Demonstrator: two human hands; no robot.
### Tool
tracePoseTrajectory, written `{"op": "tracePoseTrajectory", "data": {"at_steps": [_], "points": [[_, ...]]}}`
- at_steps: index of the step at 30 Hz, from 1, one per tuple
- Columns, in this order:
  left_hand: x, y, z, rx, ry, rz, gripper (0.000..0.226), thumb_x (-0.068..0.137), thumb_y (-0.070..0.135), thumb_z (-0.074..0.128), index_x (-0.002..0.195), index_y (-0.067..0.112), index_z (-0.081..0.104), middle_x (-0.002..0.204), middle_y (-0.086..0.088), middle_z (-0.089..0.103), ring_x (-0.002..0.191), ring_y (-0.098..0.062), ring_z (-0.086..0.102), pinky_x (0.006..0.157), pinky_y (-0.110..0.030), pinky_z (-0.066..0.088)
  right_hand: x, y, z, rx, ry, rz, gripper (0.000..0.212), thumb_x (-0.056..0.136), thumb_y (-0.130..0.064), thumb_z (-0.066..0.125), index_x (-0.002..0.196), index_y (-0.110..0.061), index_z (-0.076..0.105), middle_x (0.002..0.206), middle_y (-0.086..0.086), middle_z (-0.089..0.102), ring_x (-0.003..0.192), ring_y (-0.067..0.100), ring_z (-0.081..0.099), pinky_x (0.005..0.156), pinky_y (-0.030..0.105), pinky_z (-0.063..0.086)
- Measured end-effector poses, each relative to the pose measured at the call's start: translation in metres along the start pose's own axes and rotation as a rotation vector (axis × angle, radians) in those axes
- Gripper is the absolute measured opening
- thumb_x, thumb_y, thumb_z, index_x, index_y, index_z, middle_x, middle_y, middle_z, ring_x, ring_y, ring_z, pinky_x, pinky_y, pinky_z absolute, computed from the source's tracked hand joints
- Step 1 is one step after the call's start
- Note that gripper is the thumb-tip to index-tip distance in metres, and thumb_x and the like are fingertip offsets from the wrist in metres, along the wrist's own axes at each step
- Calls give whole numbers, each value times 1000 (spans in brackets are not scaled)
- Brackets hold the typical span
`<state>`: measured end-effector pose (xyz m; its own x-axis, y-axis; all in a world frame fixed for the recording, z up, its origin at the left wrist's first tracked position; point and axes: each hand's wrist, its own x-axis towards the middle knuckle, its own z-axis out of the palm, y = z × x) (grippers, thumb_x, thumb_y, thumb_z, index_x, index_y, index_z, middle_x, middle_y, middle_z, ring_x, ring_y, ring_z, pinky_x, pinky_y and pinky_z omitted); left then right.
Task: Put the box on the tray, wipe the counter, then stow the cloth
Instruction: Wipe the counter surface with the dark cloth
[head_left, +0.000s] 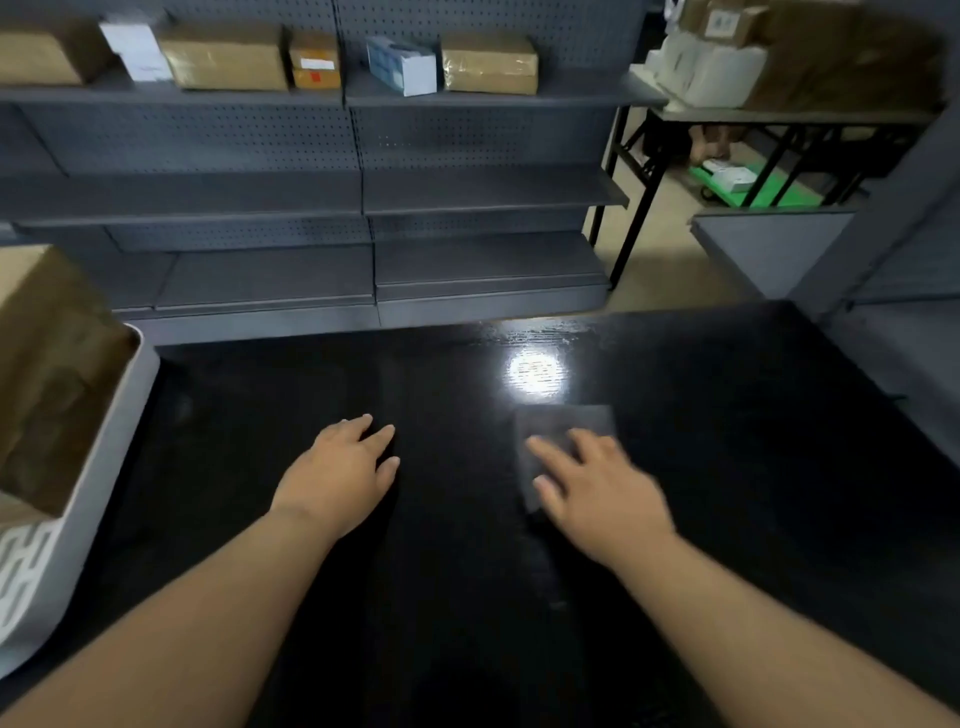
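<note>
A person's two bare hands lay on a glossy black counter (727, 467), its faint wood grain picked out by a round glare of overhead light. The left hand (337, 470) rested palm down on the bare surface, fingers straight and close together, holding nothing. The right hand (597, 488), slightly blurred, pressed flat with spread fingers on a thin, square grey cloth (566, 423) that lay just below the glare; the fingers were not curled round it.

At the left edge of the counter, a large brown cardboard box (47, 374), wrapped in shiny creased tape, sat inside a white tray (109, 441) with rounded corners and a cut-out lattice pattern along its side.

Beyond the counter stood grey metal shelving (358, 135) with perforated pegboard backs. Its top shelf carried a row of taped cardboard parcels (223, 57), a white carton and a blue-and-white carton (402, 65). To the right, a folding table (789, 117) on black legs bore white packages and more brown cartons, with a green platform cart (769, 195) underneath it.
</note>
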<state>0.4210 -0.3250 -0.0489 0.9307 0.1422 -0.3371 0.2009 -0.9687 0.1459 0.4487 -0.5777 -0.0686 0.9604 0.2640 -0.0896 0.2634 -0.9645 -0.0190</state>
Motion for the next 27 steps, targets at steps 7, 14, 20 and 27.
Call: {"op": "tracePoseTrajectory", "data": {"at_steps": [7,14,20,27], "points": [[-47,-8,11,81,57,5,52,100,42,32,148,22,29,158,-1,22,144,-20,23,113,-34,30,-39,-7,14,-62,-68,394,51,93,-30,29,141,-21,43,133,28,46,108,47,48,84,49,49],[-86,-18,16,71,68,-6,50,100,42,35,145,21,35,155,-3,27,140,-22,31,108,-36,37,-143,-53,15,-21,-33,-177,46,78,-47,42,112,-33,69,107,16,71,89,37,69,63,40,58],[-119,-37,20,84,69,-18,50,99,42,36,145,22,35,154,-2,28,139,-22,33,107,-36,38,-123,48,6,25,-47,333,51,96,-47,31,145,-39,28,143,11,38,126,35,40,93,43,45],[-145,-48,23,64,91,-31,49,99,42,37,144,22,36,152,-2,31,138,-23,34,106,-37,39,-176,-102,27,46,-6,143,53,78,-38,35,116,-21,68,107,26,65,90,46,60,68,48,53]]}}
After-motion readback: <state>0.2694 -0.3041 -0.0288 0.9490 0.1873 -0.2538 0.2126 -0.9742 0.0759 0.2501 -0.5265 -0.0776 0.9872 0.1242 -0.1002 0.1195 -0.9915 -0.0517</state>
